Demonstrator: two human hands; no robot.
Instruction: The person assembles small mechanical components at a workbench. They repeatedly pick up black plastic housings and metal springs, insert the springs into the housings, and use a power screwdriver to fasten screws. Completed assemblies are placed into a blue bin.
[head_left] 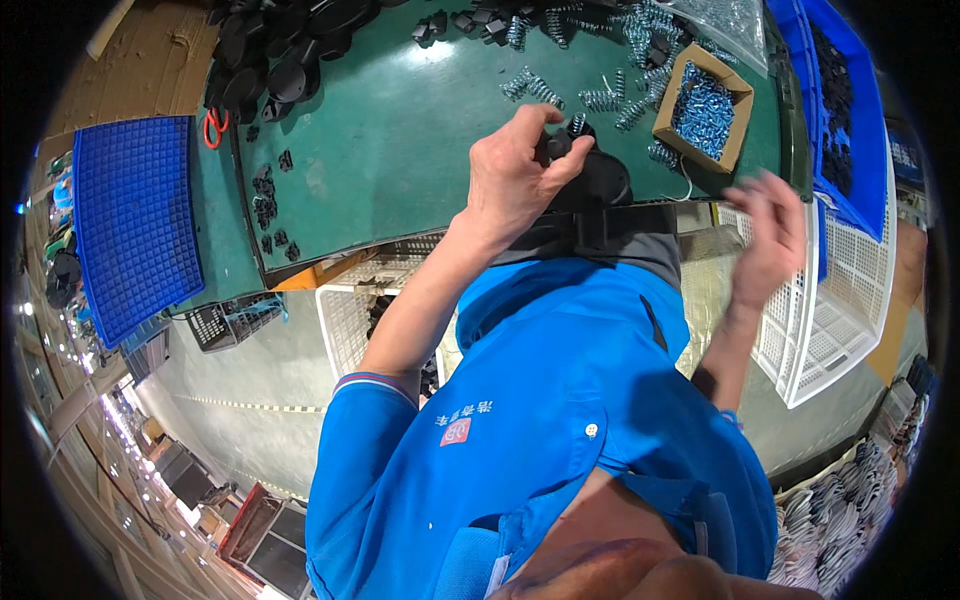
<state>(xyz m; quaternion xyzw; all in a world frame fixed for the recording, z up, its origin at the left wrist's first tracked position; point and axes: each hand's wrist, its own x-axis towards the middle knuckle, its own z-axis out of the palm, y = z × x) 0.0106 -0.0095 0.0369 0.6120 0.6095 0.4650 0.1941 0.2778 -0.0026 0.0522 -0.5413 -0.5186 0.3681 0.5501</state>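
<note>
Between the thumb and fingers of my left hand (515, 170), a small black plastic part (557, 147) is pinched above the front of the table. A metal coil spring (577, 124) shows beside it, partly hidden by the fingers. Just under that hand a black flat piece with a rounded end (603, 180) lies at the table edge. My right hand (768, 240) is off to the right, past the table's front edge, near a white plastic crate (800, 330). Motion smears its fingers, so I cannot make out whether they hold anything.
A cardboard box of bluish screws (741, 128) stands at the right of the green table (400, 140), among loose coil springs (600, 100). Black parts (290, 75) are heaped at the back left, near red-handled scissors (214, 128). Blue bins (140, 220) flank the table.
</note>
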